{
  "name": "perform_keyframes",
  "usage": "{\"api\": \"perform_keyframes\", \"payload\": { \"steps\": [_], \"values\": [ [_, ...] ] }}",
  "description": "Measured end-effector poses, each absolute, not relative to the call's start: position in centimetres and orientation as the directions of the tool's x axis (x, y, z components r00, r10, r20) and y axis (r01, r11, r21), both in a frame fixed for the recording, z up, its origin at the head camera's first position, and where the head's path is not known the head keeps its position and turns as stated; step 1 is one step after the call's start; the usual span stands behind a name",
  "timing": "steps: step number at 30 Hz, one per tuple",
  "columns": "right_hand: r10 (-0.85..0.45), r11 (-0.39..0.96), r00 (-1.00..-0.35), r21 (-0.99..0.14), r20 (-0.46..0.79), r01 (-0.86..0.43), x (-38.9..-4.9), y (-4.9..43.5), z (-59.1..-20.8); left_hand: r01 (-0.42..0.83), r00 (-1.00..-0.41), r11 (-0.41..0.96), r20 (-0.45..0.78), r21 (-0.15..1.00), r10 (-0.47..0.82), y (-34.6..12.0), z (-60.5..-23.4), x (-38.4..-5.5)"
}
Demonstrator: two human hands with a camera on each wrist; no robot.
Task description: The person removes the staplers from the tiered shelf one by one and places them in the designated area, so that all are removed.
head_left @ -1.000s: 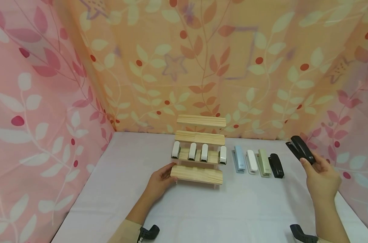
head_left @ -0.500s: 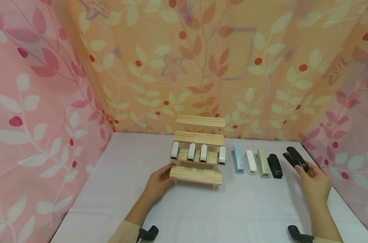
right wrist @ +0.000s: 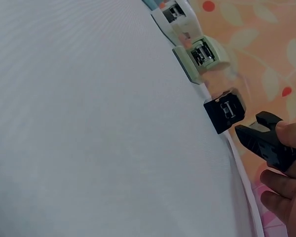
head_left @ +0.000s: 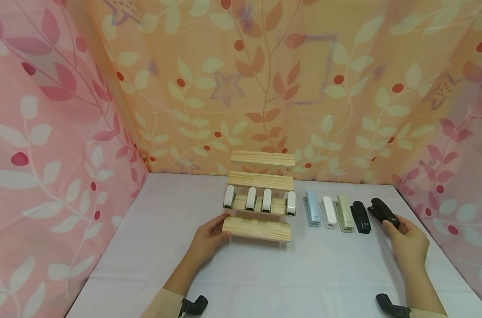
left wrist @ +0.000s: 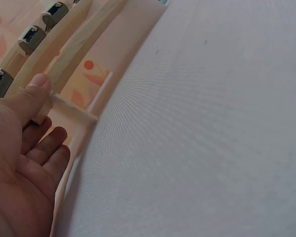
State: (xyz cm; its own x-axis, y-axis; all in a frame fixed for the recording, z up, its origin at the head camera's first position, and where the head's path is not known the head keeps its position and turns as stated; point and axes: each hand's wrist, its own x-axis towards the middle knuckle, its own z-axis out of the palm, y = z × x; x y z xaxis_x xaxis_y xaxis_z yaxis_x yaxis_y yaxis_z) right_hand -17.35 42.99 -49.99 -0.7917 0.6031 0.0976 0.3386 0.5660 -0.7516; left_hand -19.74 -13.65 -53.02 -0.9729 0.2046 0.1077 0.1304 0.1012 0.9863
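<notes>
At the table's middle my left hand [head_left: 206, 240] pinches the left end of the lowest board of a tiered wooden rack [head_left: 256, 228]; in the left wrist view the thumb [left wrist: 38, 81] lies on the board's edge, other fingers below. Several small white staplers [head_left: 267, 201] stand spaced along the board above. My right hand [head_left: 411, 245] grips a black stapler [head_left: 384, 211] by its near end, its front tilted up and its jaws parted. That stapler is just right of a second black stapler [head_left: 361, 217], the last in a row on the table.
Left of that black stapler, the row holds a pale green stapler [head_left: 345, 213], a white stapler [head_left: 328, 212] and a light blue stapler [head_left: 313, 208]. A white cloth covers the table [head_left: 320, 274]. Patterned curtains [head_left: 201, 110] hang behind and along both sides.
My right hand has come down and left with the black stapler, bringing it close to the row's right end. The left hand keeps its place on the rack.
</notes>
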Motion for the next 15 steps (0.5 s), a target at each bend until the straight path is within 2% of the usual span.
{"api": "perform_keyframes", "payload": {
  "steps": [15],
  "values": [
    [0.596,0.606,-0.794,-0.718,0.123,0.343,-17.7,43.8,-51.5,0.139,-0.971,0.103,0.115,0.985,0.207,-13.7,-53.1,-19.8]
  ]
}}
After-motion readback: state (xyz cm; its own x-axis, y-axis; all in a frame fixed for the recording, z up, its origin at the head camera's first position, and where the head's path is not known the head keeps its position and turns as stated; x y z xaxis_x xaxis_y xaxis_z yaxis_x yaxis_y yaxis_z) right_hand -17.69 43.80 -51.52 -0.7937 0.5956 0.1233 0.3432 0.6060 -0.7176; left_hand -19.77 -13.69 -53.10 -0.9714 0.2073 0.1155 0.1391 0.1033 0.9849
